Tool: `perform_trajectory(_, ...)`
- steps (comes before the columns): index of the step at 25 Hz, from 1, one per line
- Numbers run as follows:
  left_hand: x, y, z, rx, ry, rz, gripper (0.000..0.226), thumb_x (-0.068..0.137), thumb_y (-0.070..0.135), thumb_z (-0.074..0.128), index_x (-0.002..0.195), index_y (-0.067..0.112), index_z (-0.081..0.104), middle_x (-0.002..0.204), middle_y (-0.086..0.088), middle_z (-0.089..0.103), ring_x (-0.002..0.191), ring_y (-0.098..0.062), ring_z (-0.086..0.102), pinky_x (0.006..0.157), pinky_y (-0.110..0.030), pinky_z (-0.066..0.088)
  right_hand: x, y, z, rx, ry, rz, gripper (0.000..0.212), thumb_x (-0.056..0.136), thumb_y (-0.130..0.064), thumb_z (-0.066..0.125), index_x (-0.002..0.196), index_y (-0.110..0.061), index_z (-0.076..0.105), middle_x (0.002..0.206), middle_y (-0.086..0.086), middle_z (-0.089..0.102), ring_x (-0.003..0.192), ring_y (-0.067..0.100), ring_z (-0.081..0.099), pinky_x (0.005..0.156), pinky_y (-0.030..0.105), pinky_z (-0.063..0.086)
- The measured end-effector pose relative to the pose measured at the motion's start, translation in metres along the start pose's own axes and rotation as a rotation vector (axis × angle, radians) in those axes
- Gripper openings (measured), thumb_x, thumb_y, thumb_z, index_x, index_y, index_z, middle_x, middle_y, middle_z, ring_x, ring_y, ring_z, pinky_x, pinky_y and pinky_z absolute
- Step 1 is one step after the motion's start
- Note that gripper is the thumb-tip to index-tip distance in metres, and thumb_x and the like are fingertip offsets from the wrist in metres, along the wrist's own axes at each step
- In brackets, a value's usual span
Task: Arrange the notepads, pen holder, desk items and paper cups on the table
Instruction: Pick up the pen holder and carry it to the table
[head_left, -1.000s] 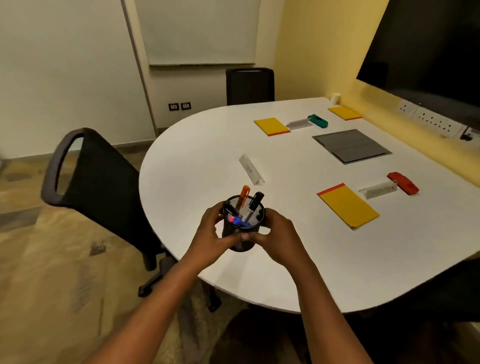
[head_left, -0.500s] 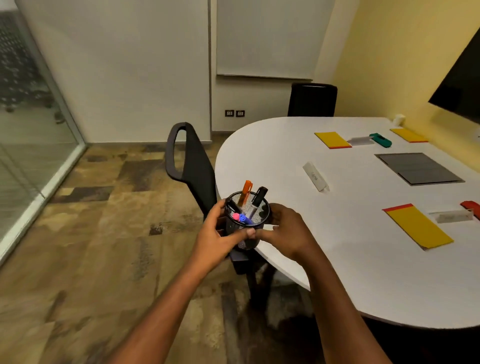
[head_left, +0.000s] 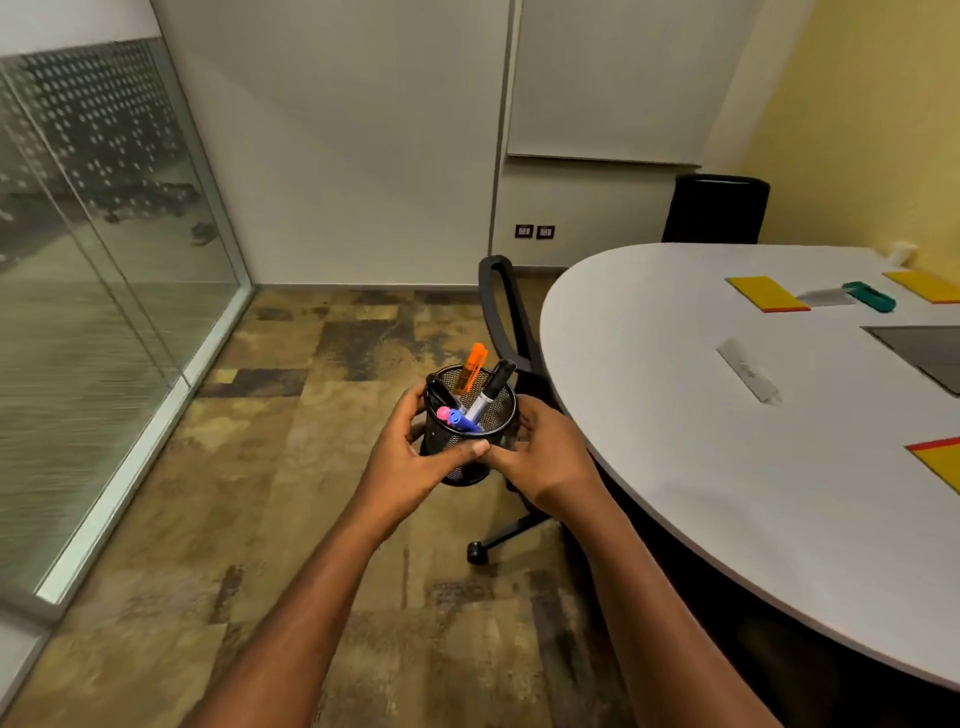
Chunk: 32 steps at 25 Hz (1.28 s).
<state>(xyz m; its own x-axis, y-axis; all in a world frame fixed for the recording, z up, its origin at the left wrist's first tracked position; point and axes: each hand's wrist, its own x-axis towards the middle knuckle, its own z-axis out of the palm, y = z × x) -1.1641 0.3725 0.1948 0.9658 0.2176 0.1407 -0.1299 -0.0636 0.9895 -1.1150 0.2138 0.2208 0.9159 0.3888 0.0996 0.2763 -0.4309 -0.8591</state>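
You had the pen holder (head_left: 460, 467) up in the air over the floor, just left of the table's (head_left: 701, 467) rounded edge. Your left hand (head_left: 410, 462) and right hand (head_left: 545, 457) were both wrapped around it. It's a round black wire-mesh cup. Inside were an orange highlighter (head_left: 471, 366), a black marker (head_left: 493, 387), a blue pen (head_left: 460, 420) and something pink-capped (head_left: 443, 414). On the smooth white table sat a flat yellow notepad (head_left: 766, 292).

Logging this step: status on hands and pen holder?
Left hand, right hand both grip black wire-mesh pen holder. Upright, over floor, off white rounded table. Black office chair just beyond.
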Motion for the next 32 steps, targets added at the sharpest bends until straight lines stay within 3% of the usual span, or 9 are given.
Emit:
perform_trajectory(3, 0.026, -0.010, -0.024, 0.020, 0.036, -0.011, 0.070, 0.063, 0.032, 0.085, 0.121, 0.046, 0.050, 0.111, 0.029, 0.062, 0.105, 0.012, 0.057, 0.068, -0.009, 0.051, 0.039, -0.004, 0.022, 0.003, -0.025, -0.003, 0.041, 0.072, -0.024, 0.079, 0.108, -0.031, 0.061, 0.096, -0.019, 0.066, 0.093, -0.006, 0.060, 0.080, 0.021, 0.051)
perform_trajectory(6, 0.068, -0.020, -0.054, 0.029, 0.065, -0.013, 0.068, 0.067, 0.025, 0.083, 0.123, 0.045, 0.049, 0.108, 0.031, 0.063, 0.100, 0.017, 0.057, 0.064, -0.007, 0.050, 0.090, -0.008, 0.049, 0.012, -0.055, -0.028, 0.038, 0.073, -0.021, 0.077, 0.101, -0.039, 0.058, 0.083, -0.029, 0.058, 0.084, -0.015, 0.054, 0.068, 0.008, 0.038)
perform_trajectory(11, 0.161, -0.026, -0.102, 0.077, 0.179, -0.030, 0.064, 0.061, 0.039, 0.082, 0.116, 0.050, 0.050, 0.107, 0.020, 0.068, 0.097, 0.009, 0.063, 0.069, -0.009, 0.051, 0.202, -0.023, 0.089, 0.035, -0.098, -0.106, 0.036, 0.074, -0.017, 0.069, 0.107, -0.030, 0.062, 0.092, -0.017, 0.066, 0.085, -0.004, 0.061, 0.072, 0.011, 0.047)
perform_trajectory(15, 0.265, -0.033, -0.141, 0.085, 0.260, -0.016, 0.074, 0.056, 0.043, 0.085, 0.121, 0.039, 0.051, 0.107, 0.018, 0.068, 0.098, 0.005, 0.064, 0.072, -0.009, 0.050, 0.312, -0.033, 0.110, 0.034, -0.103, -0.162, 0.037, 0.074, -0.021, 0.066, 0.107, -0.035, 0.059, 0.085, -0.023, 0.063, 0.077, -0.012, 0.059, 0.062, 0.003, 0.044)
perform_trajectory(18, 0.318, -0.043, -0.159, 0.060, 0.266, -0.026, 0.073, 0.054, 0.041, 0.087, 0.118, 0.042, 0.052, 0.108, 0.017, 0.068, 0.099, 0.004, 0.064, 0.073, -0.012, 0.052, 0.363, -0.034, 0.120, 0.007, -0.074, -0.179, 0.039, 0.073, -0.021, 0.066, 0.109, -0.031, 0.059, 0.080, -0.026, 0.059, 0.075, -0.018, 0.056, 0.057, 0.002, 0.040)
perform_trajectory(21, 0.387, -0.069, -0.181, 0.058, 0.233, -0.034, 0.067, 0.054, 0.041, 0.086, 0.113, 0.045, 0.053, 0.106, 0.019, 0.068, 0.097, 0.006, 0.064, 0.071, -0.010, 0.051, 0.431, -0.021, 0.142, -0.012, -0.055, -0.145, 0.041, 0.073, -0.019, 0.069, 0.109, -0.035, 0.058, 0.082, -0.030, 0.058, 0.079, -0.018, 0.056, 0.060, 0.001, 0.041)
perform_trajectory(24, 0.455, -0.086, -0.200, 0.000, 0.171, -0.028, 0.067, 0.057, 0.035, 0.087, 0.114, 0.043, 0.053, 0.104, 0.021, 0.068, 0.096, 0.008, 0.063, 0.069, -0.010, 0.051, 0.491, -0.014, 0.155, -0.036, -0.002, -0.112, 0.043, 0.073, -0.019, 0.071, 0.110, -0.036, 0.057, 0.093, -0.021, 0.064, 0.083, -0.005, 0.061, 0.061, 0.006, 0.041)
perform_trajectory(29, 0.583, -0.103, -0.231, -0.013, 0.046, -0.034, 0.082, 0.045, 0.041, 0.088, 0.118, 0.028, 0.053, 0.101, 0.013, 0.070, 0.094, 0.001, 0.066, 0.071, -0.015, 0.053, 0.603, -0.016, 0.169, -0.058, 0.118, 0.000, 0.041, 0.071, -0.015, 0.068, 0.107, -0.032, 0.059, 0.092, -0.016, 0.066, 0.080, -0.003, 0.060, 0.061, 0.007, 0.043)
perform_trajectory(32, 0.682, -0.104, -0.250, -0.009, -0.077, -0.039, 0.103, 0.038, 0.041, 0.089, 0.130, 0.024, 0.046, 0.115, 0.004, 0.066, 0.103, -0.006, 0.064, 0.069, -0.013, 0.053, 0.679, -0.027, 0.169, -0.035, 0.257, 0.014, 0.041, 0.069, -0.011, 0.069, 0.103, -0.030, 0.060, 0.083, -0.022, 0.060, 0.079, -0.010, 0.059, 0.063, 0.004, 0.044)
